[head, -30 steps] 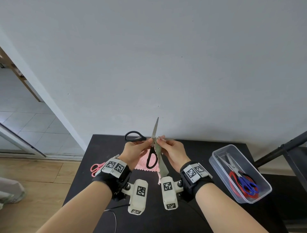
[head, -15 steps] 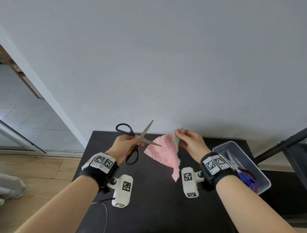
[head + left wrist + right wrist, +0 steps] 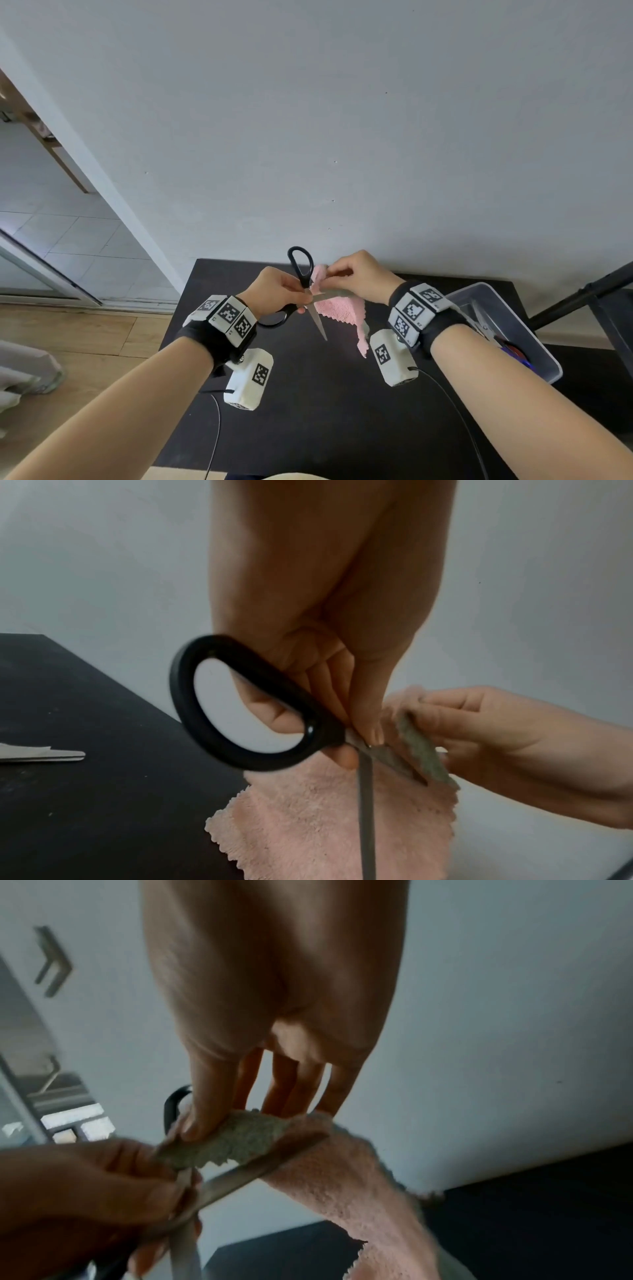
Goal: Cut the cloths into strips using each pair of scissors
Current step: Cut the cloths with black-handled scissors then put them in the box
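Black-handled scissors [image 3: 301,291]: gripped at the handles by the left hand [image 3: 274,294], blades spread wide. Pink cloth [image 3: 339,308]: upper edge pinched in the right hand [image 3: 359,277], held taut above the black table [image 3: 308,411], one blade against it, seemingly for cutting.

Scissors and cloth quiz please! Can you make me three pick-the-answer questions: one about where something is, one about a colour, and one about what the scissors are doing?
1. Where is the clear box?
A. on the table's right side
B. on the floor
C. in the left hand

2. What colour are the handles of the held scissors?
A. yellow
B. black
C. white

3. How are the held scissors' blades?
A. shut tight
B. taped together
C. spread open

Answers:
1 A: it sits on the black table, by the right arm.
2 B: the handle loops by the left hand are black.
3 C: the blades fork apart at the pink cloth, which the right hand pinches.
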`<action>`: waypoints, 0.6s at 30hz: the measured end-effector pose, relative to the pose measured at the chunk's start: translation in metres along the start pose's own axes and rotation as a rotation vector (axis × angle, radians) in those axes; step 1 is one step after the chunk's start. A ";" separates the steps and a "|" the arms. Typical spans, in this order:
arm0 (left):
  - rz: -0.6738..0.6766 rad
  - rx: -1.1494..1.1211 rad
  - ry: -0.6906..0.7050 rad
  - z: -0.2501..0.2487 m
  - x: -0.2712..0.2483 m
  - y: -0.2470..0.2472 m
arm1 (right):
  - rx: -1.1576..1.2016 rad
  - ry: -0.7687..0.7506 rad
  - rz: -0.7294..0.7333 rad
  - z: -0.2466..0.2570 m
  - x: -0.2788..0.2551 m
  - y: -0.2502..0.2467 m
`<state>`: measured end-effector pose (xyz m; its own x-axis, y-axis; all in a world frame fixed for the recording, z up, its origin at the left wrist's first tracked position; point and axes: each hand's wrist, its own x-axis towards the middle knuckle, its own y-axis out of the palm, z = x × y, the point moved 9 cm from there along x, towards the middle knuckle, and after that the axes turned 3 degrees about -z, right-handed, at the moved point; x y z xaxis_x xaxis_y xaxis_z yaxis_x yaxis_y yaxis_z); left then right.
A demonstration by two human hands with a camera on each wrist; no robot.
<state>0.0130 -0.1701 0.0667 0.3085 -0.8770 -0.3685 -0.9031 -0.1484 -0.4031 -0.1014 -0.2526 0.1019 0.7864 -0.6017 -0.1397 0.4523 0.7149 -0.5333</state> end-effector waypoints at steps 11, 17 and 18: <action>0.066 0.012 0.092 -0.017 -0.003 0.007 | -0.210 0.079 0.160 -0.007 0.006 0.025; 0.110 0.075 0.100 -0.016 -0.002 0.013 | -0.204 0.085 0.153 -0.017 -0.002 0.018; 0.110 0.076 0.094 -0.014 -0.001 0.013 | -0.198 0.082 0.154 -0.018 -0.004 0.017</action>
<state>-0.0035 -0.1775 0.0735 0.1760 -0.9256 -0.3352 -0.9035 -0.0168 -0.4282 -0.1041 -0.2442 0.0784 0.7991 -0.5239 -0.2948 0.2327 0.7217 -0.6519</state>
